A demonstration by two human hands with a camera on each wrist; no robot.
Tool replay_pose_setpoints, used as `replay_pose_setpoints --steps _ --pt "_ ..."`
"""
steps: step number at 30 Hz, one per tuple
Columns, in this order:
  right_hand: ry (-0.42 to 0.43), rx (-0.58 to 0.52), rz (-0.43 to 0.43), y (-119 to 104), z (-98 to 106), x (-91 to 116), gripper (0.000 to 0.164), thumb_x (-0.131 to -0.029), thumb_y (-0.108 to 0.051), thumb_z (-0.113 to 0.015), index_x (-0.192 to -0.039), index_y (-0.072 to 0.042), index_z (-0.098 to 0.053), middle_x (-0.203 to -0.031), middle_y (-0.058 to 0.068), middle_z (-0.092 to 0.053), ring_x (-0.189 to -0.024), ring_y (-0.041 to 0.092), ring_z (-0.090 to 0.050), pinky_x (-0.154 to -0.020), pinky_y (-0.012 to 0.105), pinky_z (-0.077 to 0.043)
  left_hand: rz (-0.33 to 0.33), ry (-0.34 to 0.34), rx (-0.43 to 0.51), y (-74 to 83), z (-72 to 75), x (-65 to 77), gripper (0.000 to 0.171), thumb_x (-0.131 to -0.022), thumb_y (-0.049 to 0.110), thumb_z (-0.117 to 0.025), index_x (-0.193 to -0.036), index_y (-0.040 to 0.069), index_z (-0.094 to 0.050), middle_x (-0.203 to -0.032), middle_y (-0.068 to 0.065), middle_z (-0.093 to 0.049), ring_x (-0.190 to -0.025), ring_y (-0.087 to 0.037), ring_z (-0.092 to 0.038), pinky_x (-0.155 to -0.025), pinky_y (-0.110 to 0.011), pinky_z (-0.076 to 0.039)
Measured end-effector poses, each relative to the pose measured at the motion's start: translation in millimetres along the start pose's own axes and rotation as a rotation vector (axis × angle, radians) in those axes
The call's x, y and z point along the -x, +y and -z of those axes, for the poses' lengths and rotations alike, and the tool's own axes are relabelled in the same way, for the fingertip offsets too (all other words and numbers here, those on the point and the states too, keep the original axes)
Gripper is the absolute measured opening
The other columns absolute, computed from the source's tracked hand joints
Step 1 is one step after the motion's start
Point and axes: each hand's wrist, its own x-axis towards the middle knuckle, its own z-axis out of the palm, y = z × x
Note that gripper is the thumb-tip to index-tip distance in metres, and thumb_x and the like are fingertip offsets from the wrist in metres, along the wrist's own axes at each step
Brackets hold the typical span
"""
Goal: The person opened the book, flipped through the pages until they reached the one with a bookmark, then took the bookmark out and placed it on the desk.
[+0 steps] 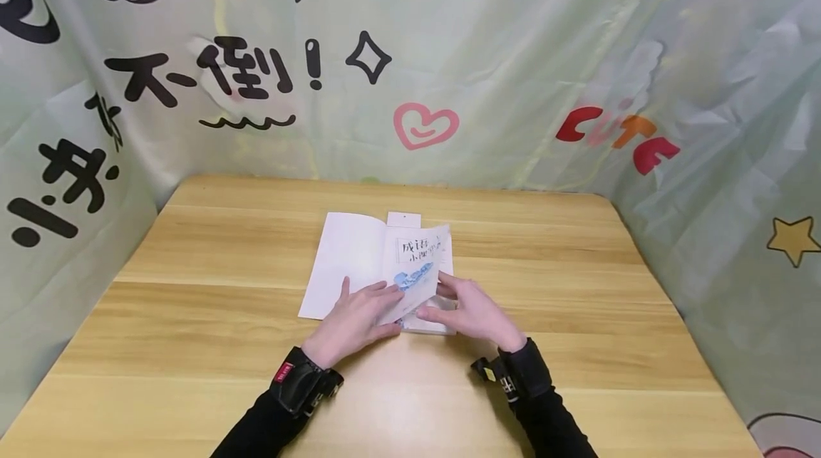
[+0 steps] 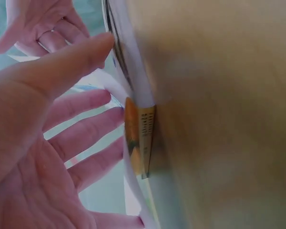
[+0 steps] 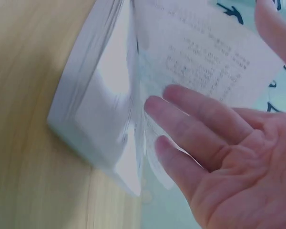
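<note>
A book point(image 1: 343, 251) lies spread on the table with a blank white left side. One of its leaves point(image 1: 420, 283), printed with black Chinese characters and a blue drawing, stands partly lifted and curved on the right half. My left hand point(image 1: 355, 315) rests across the lower middle of the book, fingers straight and tips at that leaf. At the leaf's right edge is my right hand point(image 1: 477, 312), fingertips beside the raised paper and thumb spread away. The right wrist view shows the thick page block point(image 3: 86, 95) beside its extended fingers. An orange spine end point(image 2: 148, 129) shows in the left wrist view.
A small white tab point(image 1: 404, 219) sticks out behind the book's top edge. The wooden table point(image 1: 224, 244) stretches around the book. A pale green printed cloth point(image 1: 500, 52) hangs behind the table and along both sides.
</note>
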Motion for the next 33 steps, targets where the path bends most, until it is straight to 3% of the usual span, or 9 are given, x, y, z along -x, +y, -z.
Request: replay_pose_setpoints --steps 7,11,14,18,23,26,29,31,33 --pt "0.037 -0.062 0.086 -12.8 -12.7 -3.6 0.066 -0.089 -0.035 -0.065 -0.143 -0.005 -0.042 -0.128 0.008 -0.062 -0.116 0.014 -0.056 -0.097 0.047 -0.047 0.013 0.038 0.062 2.0 8.7 -1.0 0.072 -0.085 0.045 -0.067 -0.144 0.012 -0.045 -0.137 -0.007 -0.056 -0.123 -0.021 -0.05 -0.098 -0.076 -0.024" --pt "0.024 -0.083 0.119 -19.0 -22.8 -4.7 0.068 -0.099 -0.03 -0.052 -0.153 -0.007 -0.02 -0.145 0.012 -0.045 -0.129 0.014 -0.044 -0.105 0.048 -0.038 0.019 0.103 0.13 4.9 19.0 0.5 0.08 -0.087 0.038 -0.067 -0.152 0.014 -0.028 -0.142 -0.011 -0.049 -0.125 -0.022 -0.048 -0.1 -0.072 -0.027" --pt "0.005 -0.05 0.112 -26.7 -29.7 -5.6 0.061 -0.104 -0.026 -0.042 -0.155 -0.01 -0.012 -0.154 0.01 -0.03 -0.136 0.014 -0.031 -0.11 0.046 -0.031 0.005 0.179 0.173 6.4 28.9 2.6 0.086 -0.089 0.026 -0.065 -0.156 0.018 -0.012 -0.15 -0.012 -0.037 -0.12 -0.022 -0.051 -0.1 -0.059 -0.039" --pt "-0.013 0.016 0.094 -28.4 -40.4 -8.8 0.055 -0.106 -0.027 -0.035 -0.155 -0.012 -0.017 -0.155 0.007 -0.026 -0.137 0.016 -0.03 -0.112 0.043 -0.03 -0.015 0.281 0.179 7.3 40.2 5.6 0.092 -0.087 0.005 -0.063 -0.156 0.016 -0.004 -0.157 -0.014 -0.022 -0.077 -0.015 -0.061 -0.073 -0.03 -0.058" --pt "-0.084 0.149 0.127 -18.8 -54.5 -13.4 0.063 -0.103 -0.041 -0.035 -0.155 -0.01 -0.015 -0.158 0.009 -0.02 -0.14 0.018 -0.023 -0.114 0.044 -0.025 0.066 0.413 0.097 2.9 44.3 6.4 0.099 -0.08 -0.009 -0.065 -0.156 0.013 -0.005 -0.156 -0.025 -0.009 -0.05 -0.01 -0.047 -0.044 -0.02 -0.049" --pt "-0.134 0.228 0.161 -17.0 -59.5 -13.8 0.07 -0.101 -0.047 -0.038 -0.154 -0.007 -0.016 -0.158 0.009 -0.017 -0.142 0.021 -0.018 -0.114 0.047 -0.023 0.135 0.483 -0.029 -2.0 45.1 6.5 0.1 -0.076 -0.01 -0.068 -0.156 0.011 -0.011 -0.157 -0.025 -0.005 -0.065 -0.02 -0.054 -0.045 -0.026 -0.049" --pt "-0.174 0.293 0.209 -16.5 -63.1 -14.1 0.073 -0.098 -0.051 -0.042 -0.153 -0.007 -0.022 -0.158 0.01 -0.018 -0.142 0.024 -0.018 -0.114 0.051 -0.021 0.162 0.478 -0.172 -6.6 45.1 8.1 0.095 -0.072 -0.013 -0.068 -0.153 0.007 -0.023 -0.158 -0.022 -0.006 -0.109 -0.038 -0.051 -0.08 -0.046 -0.054" --pt "-0.195 0.323 0.242 -17.0 -64.2 -14.3 0.073 -0.097 -0.051 -0.044 -0.152 -0.006 -0.027 -0.158 0.011 -0.02 -0.142 0.027 -0.019 -0.113 0.055 -0.02 0.147 0.415 -0.249 -8.3 43.7 9.2 0.093 -0.068 -0.015 -0.068 -0.15 0.006 -0.03 -0.158 -0.021 -0.01 -0.131 -0.041 -0.032 -0.105 -0.058 -0.034" --pt "-0.213 0.347 0.271 -17.0 -64.5 -14.2 0.072 -0.096 -0.052 -0.046 -0.15 -0.007 -0.03 -0.157 0.011 -0.022 -0.141 0.029 -0.021 -0.112 0.057 -0.019 0.103 0.323 -0.286 -10.0 40.2 9.8 0.089 -0.066 -0.016 -0.067 -0.148 0.005 -0.036 -0.157 -0.021 -0.016 -0.142 -0.038 -0.012 -0.112 -0.063 -0.009"
